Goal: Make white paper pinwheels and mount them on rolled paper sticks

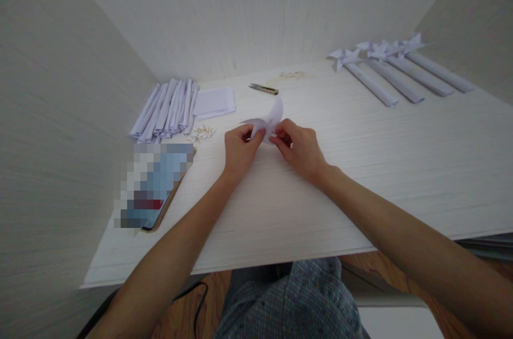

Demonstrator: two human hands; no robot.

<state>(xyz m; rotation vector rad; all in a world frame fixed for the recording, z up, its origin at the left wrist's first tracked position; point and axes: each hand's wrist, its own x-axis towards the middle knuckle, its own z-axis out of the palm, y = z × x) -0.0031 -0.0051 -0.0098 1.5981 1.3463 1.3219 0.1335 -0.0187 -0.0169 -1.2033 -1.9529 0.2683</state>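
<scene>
Between my two hands, a little above the white tabletop, is a paper pinwheel with curved, pointed blades. My left hand pinches its left side, thumb in front. The fingertips of my right hand are closed at the right side of its middle; whether they also hold something small cannot be made out. Beyond the pinwheel lies a pair of thread snips. Small pale pieces are heaped left of my left hand, beside a stack of square paper sheets.
Rolled paper tubes lie bundled at the back left. Several paper pinwheels on tube sticks rest at the back right. A phone, partly pixelated, is at the left. More small bits lie near the back wall. Walls enclose the table on three sides.
</scene>
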